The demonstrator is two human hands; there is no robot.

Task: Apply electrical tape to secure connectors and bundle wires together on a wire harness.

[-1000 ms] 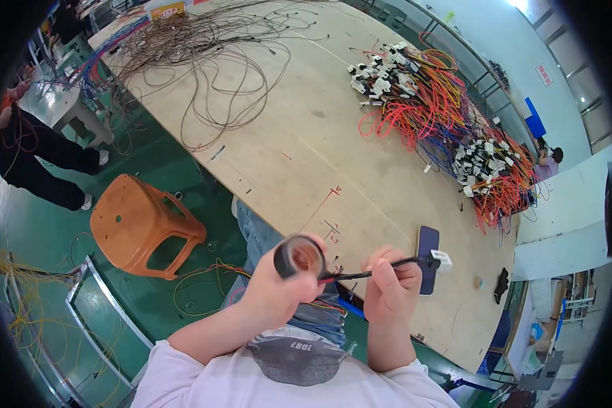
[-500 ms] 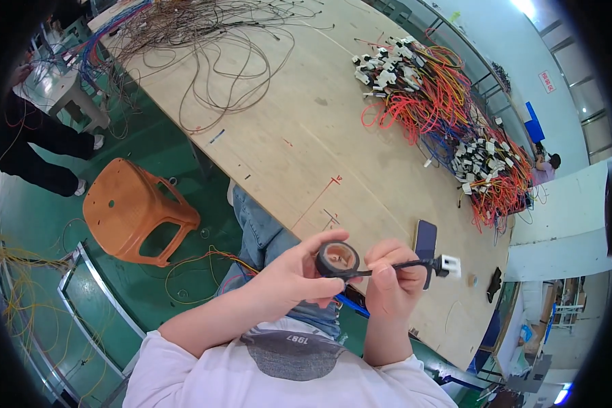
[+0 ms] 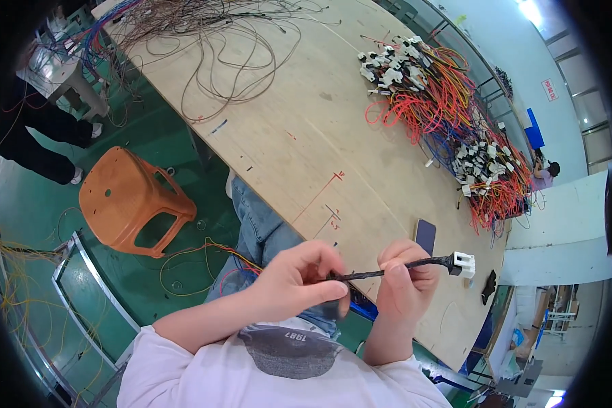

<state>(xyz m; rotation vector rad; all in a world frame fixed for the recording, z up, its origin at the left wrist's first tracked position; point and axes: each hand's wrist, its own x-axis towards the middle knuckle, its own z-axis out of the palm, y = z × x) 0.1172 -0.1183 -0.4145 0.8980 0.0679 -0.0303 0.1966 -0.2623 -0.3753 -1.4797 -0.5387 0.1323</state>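
Note:
A thin black-taped cable (image 3: 368,275) runs between my hands over the table's front edge. A white connector (image 3: 463,265) sits at its right end, past my right hand. My right hand (image 3: 406,275) is closed, pinching the cable between thumb and fingers. My left hand (image 3: 304,277) is closed around the cable's other end, its fingers curled. A roll of black tape (image 3: 330,310), blurred and partly hidden, shows just below my left thumb.
The wooden table (image 3: 285,156) bears a bundle of red and yellow wires with white connectors (image 3: 449,129), brown cables (image 3: 231,61) and a phone (image 3: 425,236). An orange stool (image 3: 132,200) stands left on the green floor. A person in dark trousers (image 3: 44,136) stands beyond it.
The tape roll has turned and dropped from above my left thumb to below it. My right hand and the connector have shifted slightly right; more cable shows between my hands.

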